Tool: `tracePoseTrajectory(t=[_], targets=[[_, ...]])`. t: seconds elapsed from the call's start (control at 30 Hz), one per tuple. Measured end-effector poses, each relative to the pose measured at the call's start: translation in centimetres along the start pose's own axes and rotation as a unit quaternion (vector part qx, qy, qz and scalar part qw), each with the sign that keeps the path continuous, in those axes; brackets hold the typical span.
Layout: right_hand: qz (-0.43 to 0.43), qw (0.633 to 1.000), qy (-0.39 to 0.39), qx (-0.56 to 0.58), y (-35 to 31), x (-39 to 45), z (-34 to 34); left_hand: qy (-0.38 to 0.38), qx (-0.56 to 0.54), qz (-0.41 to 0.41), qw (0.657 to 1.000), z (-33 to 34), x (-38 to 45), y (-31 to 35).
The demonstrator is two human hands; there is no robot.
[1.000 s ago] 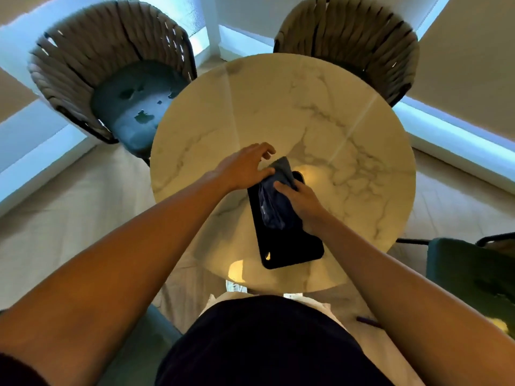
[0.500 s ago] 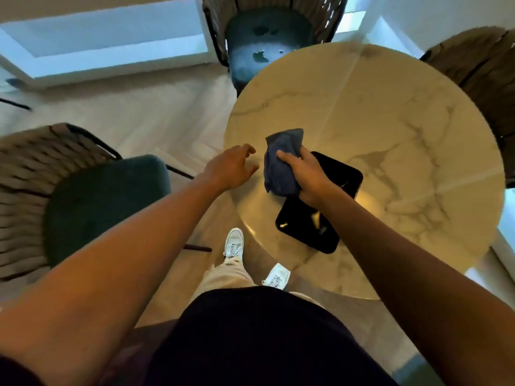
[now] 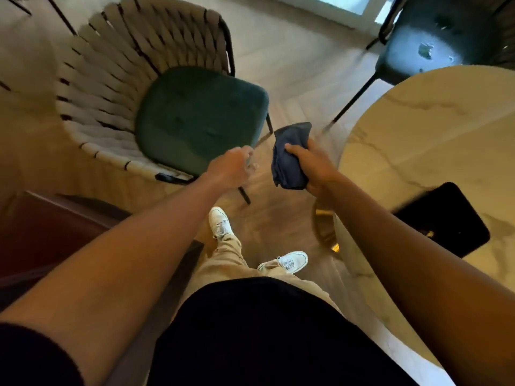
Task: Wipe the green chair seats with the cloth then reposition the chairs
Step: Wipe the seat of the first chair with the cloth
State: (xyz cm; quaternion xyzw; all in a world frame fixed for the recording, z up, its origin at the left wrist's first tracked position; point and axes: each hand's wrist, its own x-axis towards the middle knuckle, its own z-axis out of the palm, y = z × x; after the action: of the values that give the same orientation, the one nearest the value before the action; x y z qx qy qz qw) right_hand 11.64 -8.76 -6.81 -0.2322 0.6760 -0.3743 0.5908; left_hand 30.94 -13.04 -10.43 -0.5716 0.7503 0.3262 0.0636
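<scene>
Cloth bunched in the right hand, woven chair at upper left.

The chair's green seat [image 3: 200, 121] sits left of centre, tufted and dark. The left hand [image 3: 232, 168] hovers at its near corner, fingers loosely curled, holding nothing. Right of it, the right hand [image 3: 312, 165] has its grip clamped on the dark blue cloth [image 3: 289, 160], crumpled, over the floor. A second green chair [image 3: 426, 45] and the marble tabletop [image 3: 432, 129] lie at right.

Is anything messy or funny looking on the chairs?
Yes. The far chair's seat by the window has pale spots and bits on it, like crumbs or stains. The near green seat looks clean. That chair stands pulled away from the marble table.
</scene>
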Motion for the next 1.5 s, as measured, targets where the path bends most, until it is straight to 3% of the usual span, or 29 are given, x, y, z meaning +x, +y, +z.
tracePoseTrajectory(t=[0.33, 0.53, 0.83, 1.03, 1.13, 1.2, 1.27, 1.37, 1.4, 1.47, 1.5], targets=[[0.056, 0.994, -0.058, -0.079, -1.1, 6.7, 18.6, 0.021, -0.065, -0.092, 0.993, -4.6, 1.0, -16.5], [0.084, 0.988, -0.073, -0.107, -1.8, 11.0, 26.4, 0.018, -0.111, -0.127, 0.986, -7.4, 2.7, -24.0], [0.137, 0.969, -0.125, -0.166, -2.8, 18.4, 32.4, 0.027, -0.194, -0.173, 0.965, -7.9, 6.5, -30.0], [0.221, 0.956, -0.138, -0.135, -2.1, 26.9, 34.8, 0.063, -0.237, -0.241, 0.939, -5.4, 12.6, -32.1], [0.207, 0.950, -0.153, -0.178, -1.3, 32.1, 36.9, 0.090, -0.270, -0.278, 0.918, -3.6, 15.9, -33.5], [0.106, 0.941, -0.168, -0.276, -0.7, 35.7, 38.3, 0.120, -0.274, -0.301, 0.905, -2.4, 18.1, -34.4], [-0.072, 0.883, -0.186, -0.424, 0.0, 39.0, 39.5, 0.160, -0.256, -0.314, 0.900, -0.8, 20.1, -35.7], [-0.287, 0.786, -0.218, -0.502, 1.1, 42.8, 41.6, 0.252, -0.184, -0.310, 0.898, 1.5, 22.8, -37.8], [-0.354, 0.738, -0.215, -0.532, 1.6, 43.7, 42.3, 0.278, -0.152, -0.304, 0.898, 2.2, 23.5, -38.5], [-0.440, 0.639, -0.197, -0.599, 2.9, 45.3, 43.0, 0.290, -0.099, -0.301, 0.903, 3.6, 24.7, -39.5], [-0.448, 0.608, -0.206, -0.622, 3.6, 45.9, 43.2, 0.283, -0.081, -0.304, 0.906, 4.4, 25.0, -39.9]])
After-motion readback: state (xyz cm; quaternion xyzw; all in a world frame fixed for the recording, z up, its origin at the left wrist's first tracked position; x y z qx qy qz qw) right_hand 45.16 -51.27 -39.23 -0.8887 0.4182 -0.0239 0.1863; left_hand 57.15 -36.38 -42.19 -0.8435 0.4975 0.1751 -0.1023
